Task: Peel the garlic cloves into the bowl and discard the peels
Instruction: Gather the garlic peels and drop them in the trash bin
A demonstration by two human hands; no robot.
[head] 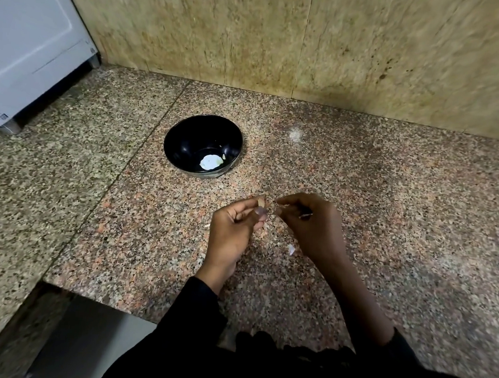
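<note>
**Head view: both hands over the granite, a clove at the fingertips**

We're looking down on a speckled granite counter (360,172), pink and grey flecks all over, a seam running diagonally down its left part. Behind it rises a yellowish stone wall (252,34), blotched and streaked. Far left, the corner of a white appliance (32,44) sits on the counter. At the lower left the counter edge drops away to a darker gap.

A black bowl (187,138) stands well back from the hands, toward the wall, and on its floor lies a pale garlic clove (211,162), with a small pale fleck beside it.

Now the hands, close together in front of the bowl. The left hand (234,226) is curled, thumb and fingers pinching a small tan garlic piece (261,202) right at the fingertips. It's blurred, but its long axis seems to tilt up and away, toward the wall. The right hand (310,221) is curled too, fingertips drawn together just beside the left's, nearly touching that piece; something thin and pale shows by its fingers, though I can't tell what it grips.

On the counter beneath the right wrist lies a white scrap of peel (290,249). Black sleeves (193,317) cover both forearms.
</note>
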